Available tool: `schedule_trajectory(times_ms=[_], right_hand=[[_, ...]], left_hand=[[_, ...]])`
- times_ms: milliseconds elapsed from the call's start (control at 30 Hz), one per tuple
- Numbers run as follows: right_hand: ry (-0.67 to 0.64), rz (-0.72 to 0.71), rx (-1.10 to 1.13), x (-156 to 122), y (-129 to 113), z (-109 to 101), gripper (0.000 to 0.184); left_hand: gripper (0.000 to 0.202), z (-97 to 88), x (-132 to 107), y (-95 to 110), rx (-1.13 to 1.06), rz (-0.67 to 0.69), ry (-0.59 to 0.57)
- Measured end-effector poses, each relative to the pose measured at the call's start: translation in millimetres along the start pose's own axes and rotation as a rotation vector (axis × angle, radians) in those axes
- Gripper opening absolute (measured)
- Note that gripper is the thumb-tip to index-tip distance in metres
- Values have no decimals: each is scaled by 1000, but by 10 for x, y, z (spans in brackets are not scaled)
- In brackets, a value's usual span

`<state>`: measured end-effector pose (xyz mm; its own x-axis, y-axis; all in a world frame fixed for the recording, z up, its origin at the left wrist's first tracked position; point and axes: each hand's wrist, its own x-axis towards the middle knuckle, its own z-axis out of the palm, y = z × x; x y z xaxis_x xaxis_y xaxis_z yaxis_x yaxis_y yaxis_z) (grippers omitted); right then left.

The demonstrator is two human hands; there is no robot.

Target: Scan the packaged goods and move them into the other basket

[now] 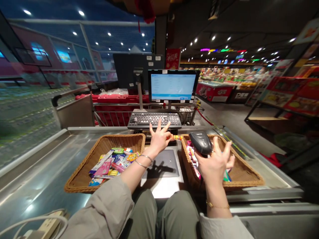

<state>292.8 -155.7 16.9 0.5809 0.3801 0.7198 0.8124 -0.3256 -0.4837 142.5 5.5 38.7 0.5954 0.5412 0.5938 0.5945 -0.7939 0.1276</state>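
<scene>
A steel counter (45,166) fills the lower half of the frame, with a lit monitor (173,86) standing at upper centre and a grey keyboard (154,119) just below it. Two wicker baskets sit on the counter: the left basket (109,141) at centre left holds a heap of bright flat packets (112,162), and the right basket (245,182) at centre right holds a few more, mostly hidden behind the person's wrist. Between them lies a dark scan plate (164,162). The right hand (216,163), over the right basket, has its grip wrapped from below around a black handheld scanner (200,142), fingers curled loosely at its base and the head tilted toward centre frame. The left hand (159,137), just below the keyboard, has its fingers fanned out while thumb and one fingertip pinch a small candy packet (177,137), orange and yellow, held in the air between the baskets and close beside the scanner's head. The packet looks very light and thin, probably a crinkly, somewhat slick wrapper around a small firm piece, so a light pinch at one end seems enough; squeezing the middle could crumple it. The scanner appears rigid, smooth plastic, of moderate weight, best held around its handle
</scene>
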Motion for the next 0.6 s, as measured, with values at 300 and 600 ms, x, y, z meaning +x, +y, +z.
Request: schedule_trajectory(times_ms=[300,600], right_hand=[[78,164,-51,146,439,-188,82],[130,219,-83,108,732,-238,83]], left_hand=[[8,316,162,254,-60,287,-76],[57,525,187,702,-24,552,-187]])
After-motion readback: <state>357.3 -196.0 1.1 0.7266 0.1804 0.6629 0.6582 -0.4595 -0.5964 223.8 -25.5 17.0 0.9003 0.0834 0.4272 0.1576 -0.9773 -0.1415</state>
